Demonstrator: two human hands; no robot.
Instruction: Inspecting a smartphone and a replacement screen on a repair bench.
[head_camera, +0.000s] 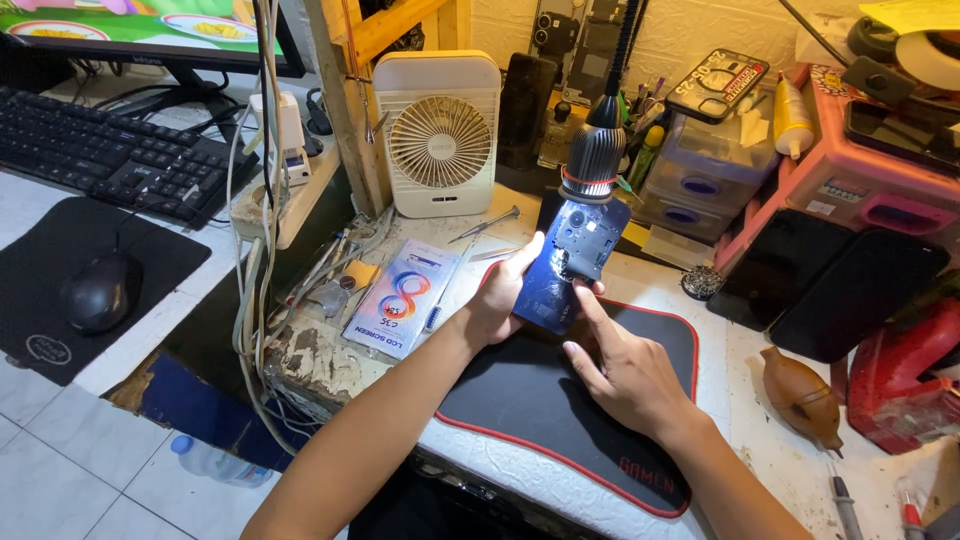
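1. Over the black mat (520, 400) with its red edging, on the cluttered desk (770, 420), the left hand (500, 300) is gripping a blue phone (550, 290) by its lower edge, thumb along one side and the other fingers hidden behind the body, holding it up with its rear side facing the camera.
2. Its top end is sitting right under the ribbed metal head of a gooseneck lamp (597, 150), which is lighting the exposed camera area, where grey inner parts are showing.
3. The right hand (625, 375) is holding nothing; its index finger is stretching out and touching the glossy back of the phone, while the other fingers are curling loosely.
4. By my judgement, the step in hand is an inspection of the opened rear under the light, with the finger pressing or probing near the housing.
5. Any next move is calling for a steady left grip and light, exact fingertip pressure, since the shell looks smooth and slippery.
6. Around them, a cream plastic fan (437, 135) with a round grille is standing behind, a flat printed screen box (400, 300) is lying to the left, and thin metal tweezers (485, 225) are resting near the fan.
7. A brown, pear-shaped rubber blower (805, 395) is lying on the worn white surface to the right.
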